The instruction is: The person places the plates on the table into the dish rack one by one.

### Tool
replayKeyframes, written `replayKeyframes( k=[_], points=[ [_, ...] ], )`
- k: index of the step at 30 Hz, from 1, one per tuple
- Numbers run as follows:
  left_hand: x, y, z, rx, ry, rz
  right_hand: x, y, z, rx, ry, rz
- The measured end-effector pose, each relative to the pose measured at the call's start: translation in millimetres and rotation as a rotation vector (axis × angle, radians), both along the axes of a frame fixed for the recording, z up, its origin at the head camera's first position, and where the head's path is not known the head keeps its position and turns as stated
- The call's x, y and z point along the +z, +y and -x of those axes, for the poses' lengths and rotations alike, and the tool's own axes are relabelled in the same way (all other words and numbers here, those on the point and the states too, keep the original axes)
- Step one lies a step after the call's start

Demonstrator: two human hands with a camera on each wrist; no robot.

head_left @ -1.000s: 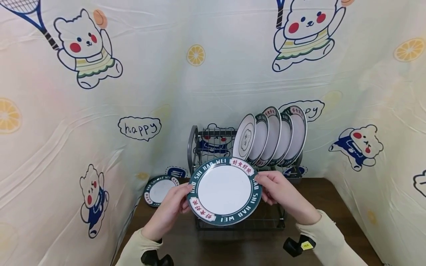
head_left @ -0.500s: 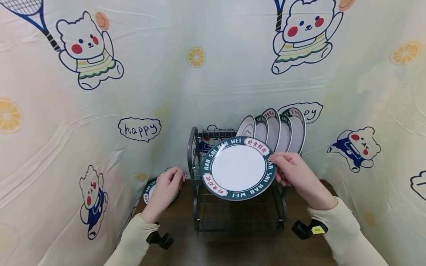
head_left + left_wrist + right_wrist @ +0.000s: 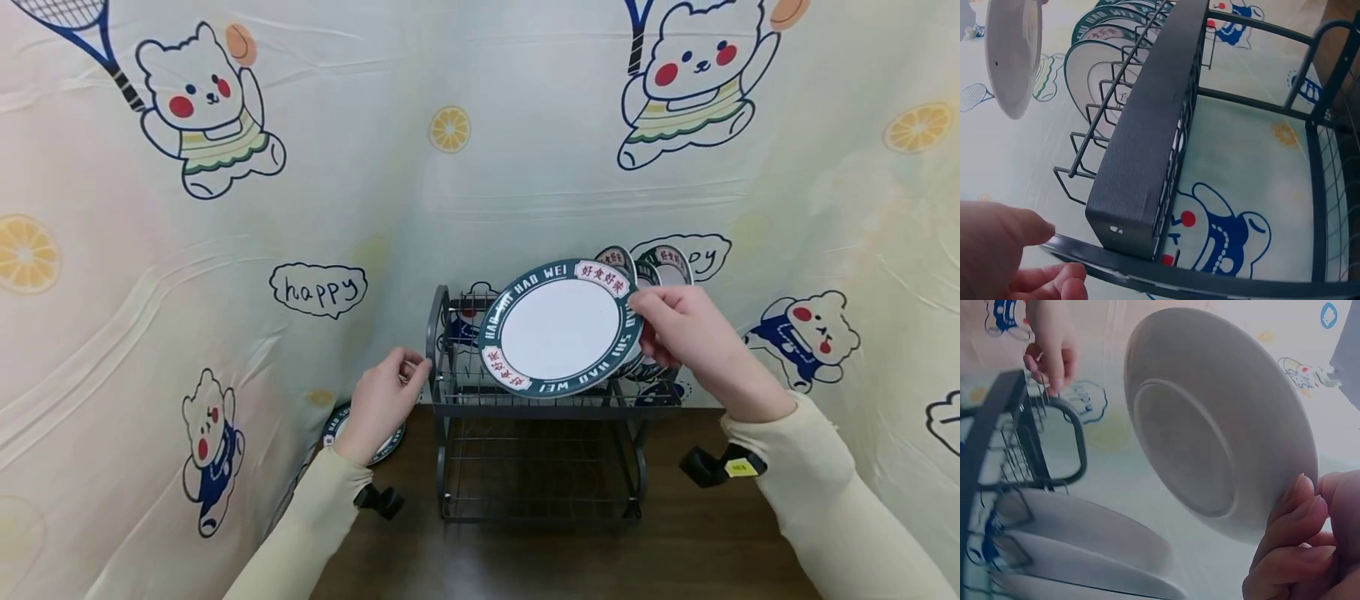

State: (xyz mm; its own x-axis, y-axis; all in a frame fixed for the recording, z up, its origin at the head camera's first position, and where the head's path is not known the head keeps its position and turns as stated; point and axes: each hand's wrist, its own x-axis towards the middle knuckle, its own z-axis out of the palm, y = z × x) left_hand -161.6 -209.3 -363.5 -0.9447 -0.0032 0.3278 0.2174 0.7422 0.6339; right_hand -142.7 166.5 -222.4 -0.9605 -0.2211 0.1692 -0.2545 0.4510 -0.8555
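Observation:
My right hand pinches the right rim of a white plate with a dark green lettered border. The plate is held tilted over the upper tier of a dark metal dish rack. Its pale underside and foot ring show in the right wrist view, fingers behind the rim. At the rack's left side, my left hand grips the end rail, thumb above and fingertips below. Several similar plates stand on edge in the rack's wire slots, mostly hidden behind the held plate in the head view.
Another green-bordered plate lies on the dark wooden table left of the rack, partly covered by my left hand. The rack's lower tier has wire bars. A cartoon-print cloth surrounds the table behind and at both sides.
My left hand has let go of the plate and moved to the rack's left rail. My right hand has carried the plate up, rightward and over the rack's upper tier.

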Motion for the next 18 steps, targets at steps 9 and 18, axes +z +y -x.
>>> replayKeyframes(
  k=[9,18],
  points=[
    [-0.9,6.9,4.0,0.024,-0.006,0.037,32.8,-12,14.6,-0.048,0.060,-0.199],
    [2.7,12.3,5.4,0.057,0.060,0.073,58.3,-32,34.0,-0.100,0.153,-0.433]
  ],
)
